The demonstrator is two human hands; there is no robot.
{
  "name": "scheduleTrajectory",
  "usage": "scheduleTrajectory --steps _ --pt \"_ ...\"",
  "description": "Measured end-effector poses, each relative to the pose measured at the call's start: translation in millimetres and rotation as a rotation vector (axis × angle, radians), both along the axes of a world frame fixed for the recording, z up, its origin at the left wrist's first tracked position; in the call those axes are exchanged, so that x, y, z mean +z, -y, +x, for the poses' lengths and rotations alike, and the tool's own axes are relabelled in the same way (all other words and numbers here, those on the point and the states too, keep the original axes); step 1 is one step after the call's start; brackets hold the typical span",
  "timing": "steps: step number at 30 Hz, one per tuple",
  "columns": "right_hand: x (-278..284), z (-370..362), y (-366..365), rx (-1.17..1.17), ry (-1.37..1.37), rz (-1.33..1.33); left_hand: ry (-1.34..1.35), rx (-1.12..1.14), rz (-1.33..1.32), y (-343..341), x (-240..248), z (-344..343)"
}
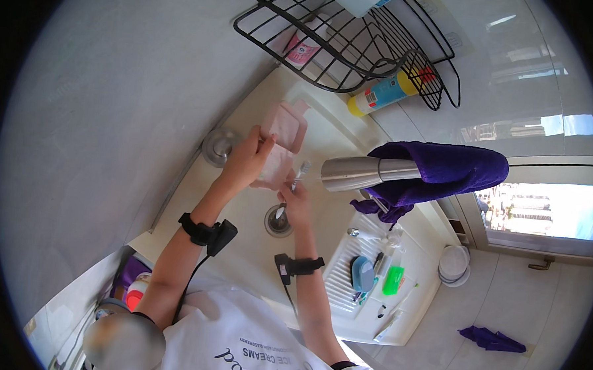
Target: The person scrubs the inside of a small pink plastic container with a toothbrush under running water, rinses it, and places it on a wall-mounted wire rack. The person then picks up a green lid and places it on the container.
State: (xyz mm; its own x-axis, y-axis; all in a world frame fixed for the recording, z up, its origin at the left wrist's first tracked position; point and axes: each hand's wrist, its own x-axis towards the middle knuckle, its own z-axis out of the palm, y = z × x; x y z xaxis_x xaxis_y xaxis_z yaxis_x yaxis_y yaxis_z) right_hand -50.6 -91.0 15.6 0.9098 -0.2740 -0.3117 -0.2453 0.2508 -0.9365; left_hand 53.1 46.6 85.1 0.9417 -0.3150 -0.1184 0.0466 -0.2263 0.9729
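Observation:
My left hand (246,158) is closed on a pink box (285,135) that stands opened out in two hinged halves over the white sink (325,123). Its fingers lie across the middle, near the hinge. A toothbrush (302,172) with a pale head is in my right hand (296,203), fingers wrapped round its handle. The bristle end points up beside the lower half of the box, apart from it as far as I can tell. Just below the right hand sits the metal drain (280,221).
A steel faucet (360,173) draped with a purple cloth (456,169) juts over the sink at right. The black wire rack (342,38) hangs above, with a yellow-and-blue bottle (386,93) beneath. A blue brush (363,274) and green block (393,280) lie on the ribbed drainboard (342,286).

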Motion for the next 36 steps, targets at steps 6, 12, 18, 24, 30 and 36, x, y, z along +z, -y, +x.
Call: scheduleTrajectory --steps 6,12,18,24,30,36 --pt "-10.1 -0.6 6.1 -0.071 0.041 -0.077 0.044 -0.105 0.089 -3.4 -4.2 -0.3" --pt "-7.8 0.2 12.6 -0.139 -0.085 -0.181 0.042 -0.161 0.086 -3.4 -1.4 -2.6" --pt "-2.9 -1.3 12.0 -0.098 -0.040 -0.165 -0.010 -0.159 0.029 -3.2 -0.7 -4.6" --pt "-6.4 -3.8 4.3 -0.009 0.080 0.029 0.036 -0.018 -0.067 1.2 -11.8 -8.6" --pt "-7.2 -5.3 -3.6 -0.014 0.098 0.163 -0.033 0.012 -0.049 -2.7 -9.2 -7.4" --pt "-7.6 -7.2 1.9 -0.017 -0.041 -0.160 -0.075 -0.096 0.037 -16.2 -17.2 -2.5"
